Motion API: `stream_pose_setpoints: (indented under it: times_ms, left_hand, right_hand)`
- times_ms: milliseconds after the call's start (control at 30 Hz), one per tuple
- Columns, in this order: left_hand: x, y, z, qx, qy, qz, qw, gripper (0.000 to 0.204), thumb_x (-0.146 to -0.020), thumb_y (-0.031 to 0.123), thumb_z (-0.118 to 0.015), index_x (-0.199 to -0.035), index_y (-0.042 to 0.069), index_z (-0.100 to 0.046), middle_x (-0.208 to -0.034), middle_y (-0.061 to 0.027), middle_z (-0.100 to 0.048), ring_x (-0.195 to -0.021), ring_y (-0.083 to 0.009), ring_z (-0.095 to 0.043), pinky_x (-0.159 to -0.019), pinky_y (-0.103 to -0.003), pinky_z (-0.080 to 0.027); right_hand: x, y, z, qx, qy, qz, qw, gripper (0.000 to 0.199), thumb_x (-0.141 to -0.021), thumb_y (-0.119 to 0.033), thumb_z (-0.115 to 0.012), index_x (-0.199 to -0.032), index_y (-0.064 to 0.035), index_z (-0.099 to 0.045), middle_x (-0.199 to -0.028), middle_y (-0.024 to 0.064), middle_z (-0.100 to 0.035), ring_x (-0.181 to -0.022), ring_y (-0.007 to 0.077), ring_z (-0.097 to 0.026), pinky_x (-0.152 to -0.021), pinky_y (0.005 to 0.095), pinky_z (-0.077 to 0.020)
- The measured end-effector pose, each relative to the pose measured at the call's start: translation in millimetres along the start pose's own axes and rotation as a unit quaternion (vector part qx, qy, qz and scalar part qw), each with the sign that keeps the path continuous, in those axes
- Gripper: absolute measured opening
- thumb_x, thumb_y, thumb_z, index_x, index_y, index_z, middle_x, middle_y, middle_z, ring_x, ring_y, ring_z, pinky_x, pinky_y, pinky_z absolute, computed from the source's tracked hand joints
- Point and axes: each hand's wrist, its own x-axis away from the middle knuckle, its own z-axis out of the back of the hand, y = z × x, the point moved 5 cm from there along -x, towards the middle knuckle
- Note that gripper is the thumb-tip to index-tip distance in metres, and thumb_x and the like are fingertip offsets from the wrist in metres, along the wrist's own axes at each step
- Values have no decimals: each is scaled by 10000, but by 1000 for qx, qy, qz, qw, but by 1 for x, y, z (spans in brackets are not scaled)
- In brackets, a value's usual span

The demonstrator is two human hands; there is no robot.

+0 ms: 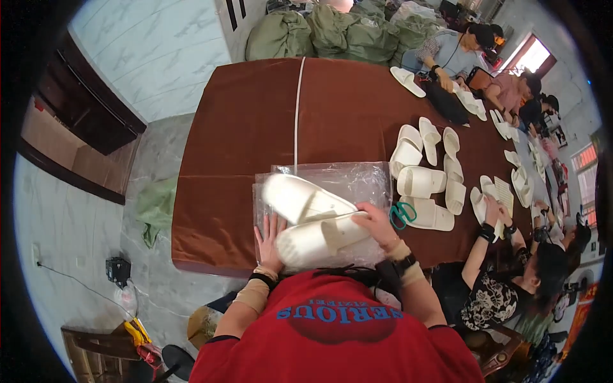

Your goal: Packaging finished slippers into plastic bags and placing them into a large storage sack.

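Note:
Two white slippers, one (pixel 294 193) behind the other (pixel 300 246), are held side by side above see-through plastic bags (pixel 357 175) on the brown-covered table (pixel 242 127). My right hand (pixel 382 228) is closed around their right-hand ends, where they come together. To the left, my left hand (pixel 271 242) lies with fingers spread on the plastic, its edge close to the nearer slipper and partly hidden by it. Green-handled scissors (pixel 402 216) lie just right of my right hand.
Several white slippers (pixel 421 182) lie at the table's right. A co-worker's hands (pixel 498 214) hold another slipper there; other people sit along the far right side. Behind the table stand green sacks (pixel 278 37). A white strip (pixel 298 115) crosses the cloth.

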Motion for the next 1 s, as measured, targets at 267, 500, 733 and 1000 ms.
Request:
stream_pose_setpoints:
  times_ms: [267,500,733,1000]
  left_hand:
    - [0,2,4,4,58,11,998,556,-951,357,-501,-1465,193,-367,-1561,-90,-243,-1464,-318,-148,-1130,-617,-129]
    - [-6,5,5,35,51,4,998,578,-938,343,-527,-1468,189,-358,-1562,-91,-241,-1465,-318,-147,-1132,-614,-127]
    - [-2,0,17,95,22,29,995,631,-898,280,-593,-1458,124,-348,-1565,-101,-239,-1460,-318,-175,-1126,-632,-116]
    - [-8,16,52,182,96,-48,977,533,-867,137,-617,-1377,105,-464,-1412,-133,-427,-1233,-311,-480,-964,-525,-370]
  right_hand:
    - [27,108,80,-31,111,-109,987,310,-841,-186,-684,-1090,-12,-619,-956,49,-656,-854,122,-595,-757,277,-488]
    - [6,90,41,147,79,-65,984,304,-883,-239,-650,-1105,-34,-618,-964,107,-677,-842,221,-642,-751,333,-498]
    - [33,67,86,479,251,10,841,164,-861,-98,-560,-1016,-62,-601,-981,163,-601,-945,362,-568,-819,455,-479]
    - [33,65,100,609,153,-76,775,383,-761,-75,-665,-1122,-80,-539,-1022,130,-611,-973,322,-573,-767,460,-496]
